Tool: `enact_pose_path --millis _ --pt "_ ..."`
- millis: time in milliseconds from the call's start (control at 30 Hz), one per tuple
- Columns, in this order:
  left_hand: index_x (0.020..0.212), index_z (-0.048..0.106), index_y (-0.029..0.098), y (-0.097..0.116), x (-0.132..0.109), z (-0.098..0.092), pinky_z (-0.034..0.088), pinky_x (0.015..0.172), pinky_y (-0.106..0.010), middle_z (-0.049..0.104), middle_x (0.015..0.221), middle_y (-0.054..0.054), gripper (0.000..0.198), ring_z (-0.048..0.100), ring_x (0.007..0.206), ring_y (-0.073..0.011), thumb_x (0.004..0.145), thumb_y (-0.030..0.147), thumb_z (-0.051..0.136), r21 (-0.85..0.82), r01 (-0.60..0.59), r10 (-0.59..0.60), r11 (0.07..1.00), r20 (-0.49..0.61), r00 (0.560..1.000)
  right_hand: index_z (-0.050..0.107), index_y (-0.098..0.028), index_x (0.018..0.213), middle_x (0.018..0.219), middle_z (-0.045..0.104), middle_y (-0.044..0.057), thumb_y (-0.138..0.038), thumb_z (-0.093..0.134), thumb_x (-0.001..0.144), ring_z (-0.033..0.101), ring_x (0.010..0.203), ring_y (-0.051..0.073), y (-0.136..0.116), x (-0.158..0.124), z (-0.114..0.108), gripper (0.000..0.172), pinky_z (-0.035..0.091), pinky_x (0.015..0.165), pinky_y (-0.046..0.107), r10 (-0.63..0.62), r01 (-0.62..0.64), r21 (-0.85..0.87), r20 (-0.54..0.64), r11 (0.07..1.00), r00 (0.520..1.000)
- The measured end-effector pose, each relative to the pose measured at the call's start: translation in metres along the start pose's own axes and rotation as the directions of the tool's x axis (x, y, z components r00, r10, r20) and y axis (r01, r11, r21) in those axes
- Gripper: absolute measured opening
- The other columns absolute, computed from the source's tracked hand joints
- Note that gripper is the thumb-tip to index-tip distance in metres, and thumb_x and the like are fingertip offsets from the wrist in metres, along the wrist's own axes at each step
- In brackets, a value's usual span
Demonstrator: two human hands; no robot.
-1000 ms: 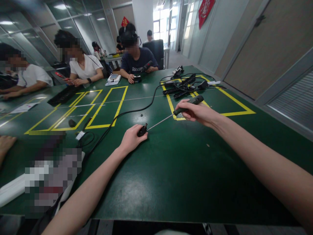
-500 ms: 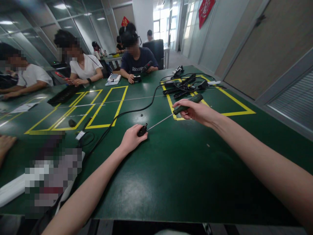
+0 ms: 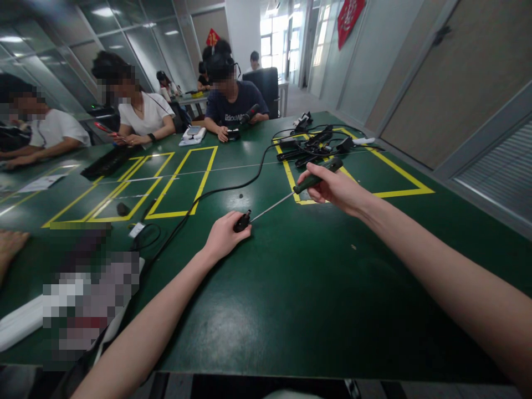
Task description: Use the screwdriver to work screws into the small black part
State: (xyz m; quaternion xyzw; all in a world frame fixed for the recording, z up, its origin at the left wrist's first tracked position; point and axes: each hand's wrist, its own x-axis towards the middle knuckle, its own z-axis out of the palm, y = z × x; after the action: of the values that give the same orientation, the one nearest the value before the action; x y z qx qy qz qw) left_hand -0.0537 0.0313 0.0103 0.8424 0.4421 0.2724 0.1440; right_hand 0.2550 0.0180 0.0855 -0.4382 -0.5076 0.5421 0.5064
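My left hand [image 3: 226,235] is closed around a small black part [image 3: 241,223] low over the green table. Its exact kind is too small to make out, and the fingers hide some of it. My right hand [image 3: 332,188] grips the dark green handle of a screwdriver [image 3: 305,184]. The long thin shaft slants down to the left, and its tip meets the right side of the black part.
Black cables and adapters [image 3: 320,145] lie heaped at the far right inside yellow tape. A black cable [image 3: 233,187] crosses the green table [image 3: 282,310]. A black tray [image 3: 110,160] lies at the far left. Co-workers [image 3: 235,105] sit along the far side.
The fingers of my right hand have shifted slightly on the screwdriver handle. My left hand and the black part stay in the same place.
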Motion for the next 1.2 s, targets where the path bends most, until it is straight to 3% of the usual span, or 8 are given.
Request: enact_pose_path --millis 67,233,467,667,800,1033,1200 --pt "0.084 0.068 0.019 -0.0004 0.0003 0.0002 0.043 0.068 -0.027 0.065 0.081 -0.002 0.010 0.058 0.071 -0.0171 0.091 0.025 0.072 0.003 -0.001 0.001 1.000 0.001 1.000 0.073 -0.016 0.080 0.044 0.046 -0.005 -0.053 0.085 0.079 0.036 0.040 0.007 -0.0004 -0.0012 -0.0004 0.039 0.027 0.042 0.023 -0.006 0.006 -0.007 0.016 1.000 1.000" --pt "0.083 0.067 0.019 -0.0026 0.0007 0.0021 0.043 0.069 -0.027 0.064 0.080 -0.001 0.010 0.058 0.071 -0.0170 0.090 0.025 0.071 0.012 -0.007 0.007 1.000 -0.007 1.000 0.070 -0.018 0.080 0.050 0.049 -0.005 -0.040 0.090 0.075 0.043 0.048 0.008 -0.0013 -0.0014 0.0004 0.030 0.030 0.046 0.021 -0.024 0.024 0.001 0.036 1.000 0.999" --pt "0.083 0.067 0.019 -0.0034 0.0003 0.0028 0.043 0.068 -0.026 0.064 0.079 -0.001 0.012 0.057 0.070 -0.0165 0.091 0.025 0.072 0.015 -0.010 0.010 1.000 -0.010 1.000 0.074 -0.016 0.079 0.051 0.051 -0.002 -0.063 0.087 0.076 0.042 0.050 0.010 -0.0011 -0.0005 0.0010 0.048 0.032 0.046 0.023 -0.015 0.015 0.005 0.015 1.000 1.000" --pt "0.082 0.065 0.019 -0.0002 0.0009 0.0014 0.041 0.066 -0.027 0.063 0.079 -0.001 0.012 0.057 0.070 -0.0164 0.090 0.024 0.071 0.035 0.008 -0.008 0.999 -0.004 1.000 0.073 -0.017 0.078 0.058 0.054 -0.002 -0.033 0.087 0.070 0.047 0.054 0.010 -0.0025 -0.0011 0.0006 0.023 0.034 0.050 0.024 -0.010 0.010 0.027 -0.006 1.000 1.000" --pt "0.084 0.066 0.020 -0.0004 -0.0003 0.0019 0.041 0.067 -0.027 0.064 0.081 -0.001 0.011 0.059 0.072 -0.0171 0.091 0.027 0.071 0.045 0.007 -0.007 0.999 -0.002 1.000 0.072 -0.018 0.077 0.063 0.056 -0.002 -0.021 0.080 0.062 0.047 0.057 0.010 -0.0033 -0.0023 0.0033 0.017 0.035 0.054 0.024 -0.024 0.025 0.056 -0.019 0.998 1.000" --pt "0.085 0.067 0.021 0.0000 -0.0013 0.0037 0.042 0.068 -0.027 0.066 0.086 -0.002 0.013 0.062 0.074 -0.0182 0.092 0.032 0.071 0.086 -0.023 0.022 0.996 0.012 1.000 0.071 -0.019 0.077 0.065 0.054 -0.001 -0.022 0.075 0.066 0.044 0.056 0.010 -0.0033 0.0003 0.0030 0.012 0.035 0.051 0.025 -0.060 0.066 0.078 -0.087 0.995 0.994" --pt "0.089 0.067 0.021 -0.0003 -0.0007 0.0048 0.041 0.066 -0.027 0.068 0.080 -0.001 0.012 0.061 0.070 -0.0182 0.090 0.032 0.072 0.058 0.031 -0.032 0.998 0.013 0.999 0.067 -0.020 0.075 0.062 0.057 -0.001 -0.027 0.072 0.064 0.049 0.052 0.011 -0.0042 0.0014 0.0004 0.014 0.038 0.048 0.026 -0.085 0.100 0.095 -0.148 0.990 0.985"
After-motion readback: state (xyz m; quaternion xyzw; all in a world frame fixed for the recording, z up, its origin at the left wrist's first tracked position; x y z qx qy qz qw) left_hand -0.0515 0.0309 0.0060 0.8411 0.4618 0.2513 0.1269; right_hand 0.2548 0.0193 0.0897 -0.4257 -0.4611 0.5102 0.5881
